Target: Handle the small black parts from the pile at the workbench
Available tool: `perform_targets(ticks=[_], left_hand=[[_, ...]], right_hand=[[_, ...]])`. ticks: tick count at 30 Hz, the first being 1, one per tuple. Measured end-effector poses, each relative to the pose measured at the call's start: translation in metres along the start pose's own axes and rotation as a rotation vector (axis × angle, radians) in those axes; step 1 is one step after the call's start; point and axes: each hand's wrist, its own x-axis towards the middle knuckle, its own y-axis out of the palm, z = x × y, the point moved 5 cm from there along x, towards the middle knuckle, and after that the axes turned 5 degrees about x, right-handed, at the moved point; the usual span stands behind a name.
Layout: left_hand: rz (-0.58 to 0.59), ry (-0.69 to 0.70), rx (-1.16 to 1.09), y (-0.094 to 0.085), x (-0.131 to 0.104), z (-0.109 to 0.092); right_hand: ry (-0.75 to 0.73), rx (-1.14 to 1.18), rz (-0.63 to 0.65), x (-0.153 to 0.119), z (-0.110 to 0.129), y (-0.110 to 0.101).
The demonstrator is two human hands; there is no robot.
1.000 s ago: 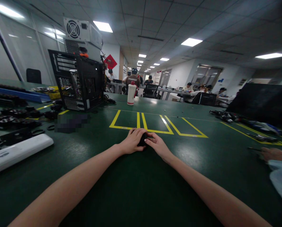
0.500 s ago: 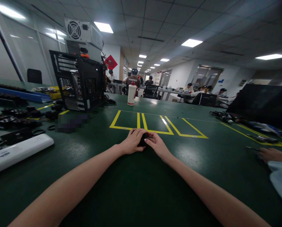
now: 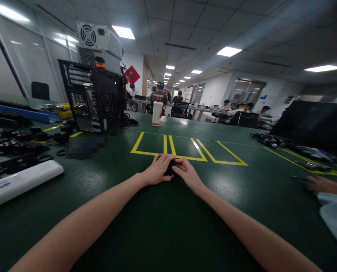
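Your left hand (image 3: 159, 170) wraps dark object (image 3: 170, 169), right hand (image 3: 188, 174) grips its side; fingers hide most of it. Just ahead, yellow tape outlines (image 3: 230, 163) on glossy green tabletop (image 3: 157, 226). Smooth white bar (image 3: 26, 179), jumbled dark parts (image 3: 18, 139) lie left; co-worker's hand (image 3: 321, 185) right. Farther: boxy black computer case (image 3: 108, 98), upright cylindrical cup (image 3: 156, 114).

Landmark: cup (image 3: 156, 114), on tabletop (image 3: 162, 226). Computer case (image 3: 111, 98) left of it. Tape outlines (image 3: 165, 144) before it, towards right. Cables (image 3: 267, 139) farther right. Several people (image 3: 160, 95) beyond, behind cup.
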Motion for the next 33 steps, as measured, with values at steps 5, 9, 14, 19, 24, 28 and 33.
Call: perform_targets(ticks=[5,9,14,19,24,28,33], left_hand=[[0.005,-0.006,0.000,-0.0005,-0.0003,-0.0008],[0.005,-0.007,0.009,-0.0020,-0.0013,-0.0017],[0.012,-0.013,0.012,-0.0033,-0.0010,-0.0022],[-0.001,-0.041,0.017,-0.0014,0.0003,-0.0017],[-0.007,-0.057,0.025,0.0013,0.0005,-0.0009],[-0.004,-0.056,0.027,0.0009,0.0002,-0.0002],[0.001,-0.050,0.012,-0.0005,-0.0003,-0.0009]], right_hand=[[0.039,-0.002,-0.022,0.0023,-0.0023,-0.0029],[0.094,-0.017,0.034,0.0013,-0.0044,-0.0023],[0.047,0.018,0.061,-0.0026,0.0003,0.0015],[0.023,0.000,0.006,-0.0011,0.0032,0.0005],[0.072,-0.036,-0.038,0.0035,-0.0020,-0.0050],[0.108,-0.007,0.017,0.0020,-0.0039,-0.0031],[0.026,0.039,0.056,-0.0040,0.0013,0.0017]])
